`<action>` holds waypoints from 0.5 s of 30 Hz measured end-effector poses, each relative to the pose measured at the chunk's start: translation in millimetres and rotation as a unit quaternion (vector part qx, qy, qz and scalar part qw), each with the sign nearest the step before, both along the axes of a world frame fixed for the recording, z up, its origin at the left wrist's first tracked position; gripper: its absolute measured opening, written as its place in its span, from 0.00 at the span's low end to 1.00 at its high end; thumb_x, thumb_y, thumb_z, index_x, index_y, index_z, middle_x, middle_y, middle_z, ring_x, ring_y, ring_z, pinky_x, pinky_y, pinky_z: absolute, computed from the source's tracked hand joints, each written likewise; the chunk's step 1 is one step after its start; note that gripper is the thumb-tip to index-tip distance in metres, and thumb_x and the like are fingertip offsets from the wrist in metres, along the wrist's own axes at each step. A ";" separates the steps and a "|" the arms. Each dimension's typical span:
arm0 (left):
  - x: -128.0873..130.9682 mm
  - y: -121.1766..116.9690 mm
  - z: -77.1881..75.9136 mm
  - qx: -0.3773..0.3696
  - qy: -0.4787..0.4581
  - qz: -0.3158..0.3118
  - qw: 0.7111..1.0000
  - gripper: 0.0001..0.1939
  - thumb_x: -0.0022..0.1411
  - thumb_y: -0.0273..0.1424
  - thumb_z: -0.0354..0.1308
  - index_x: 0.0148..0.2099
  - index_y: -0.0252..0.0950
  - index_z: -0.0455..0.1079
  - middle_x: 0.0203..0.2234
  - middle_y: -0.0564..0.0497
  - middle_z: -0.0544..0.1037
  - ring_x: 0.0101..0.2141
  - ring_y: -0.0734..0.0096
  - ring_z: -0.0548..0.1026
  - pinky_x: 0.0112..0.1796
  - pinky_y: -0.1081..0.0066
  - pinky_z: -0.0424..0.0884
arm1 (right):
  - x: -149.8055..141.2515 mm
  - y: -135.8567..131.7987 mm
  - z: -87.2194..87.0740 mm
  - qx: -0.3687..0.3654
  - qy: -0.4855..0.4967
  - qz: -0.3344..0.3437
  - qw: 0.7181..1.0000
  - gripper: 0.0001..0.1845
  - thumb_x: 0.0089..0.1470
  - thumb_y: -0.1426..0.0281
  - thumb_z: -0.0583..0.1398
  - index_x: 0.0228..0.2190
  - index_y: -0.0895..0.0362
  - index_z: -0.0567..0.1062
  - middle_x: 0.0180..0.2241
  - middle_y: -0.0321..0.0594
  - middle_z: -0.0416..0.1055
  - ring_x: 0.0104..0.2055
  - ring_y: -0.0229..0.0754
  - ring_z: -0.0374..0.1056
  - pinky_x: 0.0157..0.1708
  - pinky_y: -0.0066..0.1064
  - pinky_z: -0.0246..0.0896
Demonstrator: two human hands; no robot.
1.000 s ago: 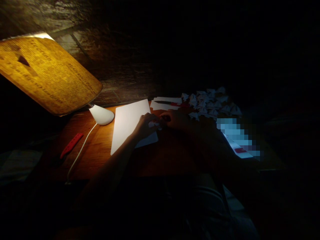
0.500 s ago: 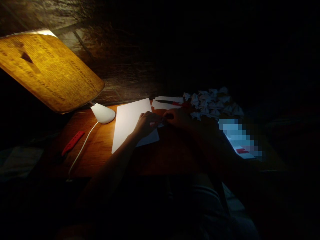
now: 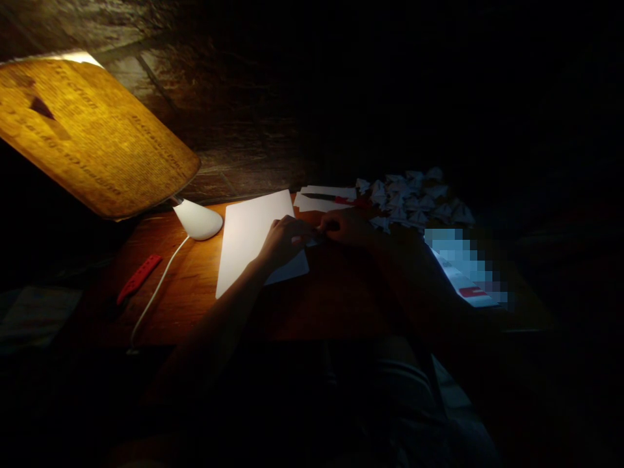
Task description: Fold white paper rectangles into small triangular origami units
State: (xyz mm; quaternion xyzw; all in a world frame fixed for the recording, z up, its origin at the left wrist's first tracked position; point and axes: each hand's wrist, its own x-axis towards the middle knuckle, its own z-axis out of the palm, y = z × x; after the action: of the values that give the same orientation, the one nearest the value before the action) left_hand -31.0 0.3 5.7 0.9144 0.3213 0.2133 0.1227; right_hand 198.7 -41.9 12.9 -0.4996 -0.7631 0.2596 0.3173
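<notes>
My left hand [image 3: 285, 235] is closed over the right edge of a white sheet of paper [image 3: 248, 224] lying on the wooden table. Close beside it, my right hand [image 3: 344, 229] pinches with thumb and forefinger. Between the two sets of fingertips is a small piece of paper [image 3: 314, 241], mostly hidden and dim, so its folds cannot be made out. Behind my right hand lie several folded paper pieces [image 3: 402, 198] in a cluster.
A lit lamp with a printed shade [image 3: 102, 140] and white base [image 3: 199, 221] stands at left, its cord [image 3: 158, 296] crossing the table. A red cutter-like tool [image 3: 140, 278] lies nearby. A dark blade with a red handle [image 3: 322, 196] rests on paper strips [image 3: 312, 205]. A glowing screen [image 3: 455, 273] is at right.
The whole view has shifted slightly. Both hands keep nearly the same place, fingertips together at the small piece of paper, with only slight finger movement.
</notes>
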 end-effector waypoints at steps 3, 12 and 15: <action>0.9 -1.1 1.3 -0.005 0.009 0.014 1.000 0.11 0.64 0.30 0.63 0.46 0.48 0.82 0.47 0.51 0.86 0.49 0.52 0.78 0.50 0.50 0.68 | -0.3 -2.5 3.6 -0.011 -0.006 -0.006 1.000 0.08 0.57 0.66 0.65 0.30 0.58 0.81 0.33 0.39 0.79 0.34 0.40 0.68 0.36 0.32 0.56; 1.1 -1.7 2.6 -0.019 0.001 0.002 1.000 0.10 0.66 0.30 0.61 0.44 0.48 0.82 0.48 0.55 0.86 0.49 0.54 0.78 0.53 0.51 0.67 | -1.4 -0.7 1.3 -0.017 -0.002 -0.006 1.000 0.02 0.52 0.72 0.68 0.31 0.58 0.82 0.36 0.42 0.81 0.39 0.42 0.73 0.40 0.32 0.61; 0.6 -0.8 1.8 -0.019 -0.004 -0.003 1.000 0.10 0.66 0.31 0.62 0.45 0.49 0.82 0.47 0.54 0.86 0.49 0.56 0.78 0.53 0.52 0.68 | -0.6 0.4 0.8 -0.015 -0.007 -0.001 1.000 0.02 0.52 0.73 0.68 0.31 0.58 0.83 0.36 0.42 0.81 0.38 0.42 0.73 0.40 0.32 0.62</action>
State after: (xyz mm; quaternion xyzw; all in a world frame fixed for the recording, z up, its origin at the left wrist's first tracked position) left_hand -30.3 -0.5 7.5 0.9120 0.3222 0.2103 0.1420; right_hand 198.1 -41.5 13.7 -0.5067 -0.7610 0.2673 0.3045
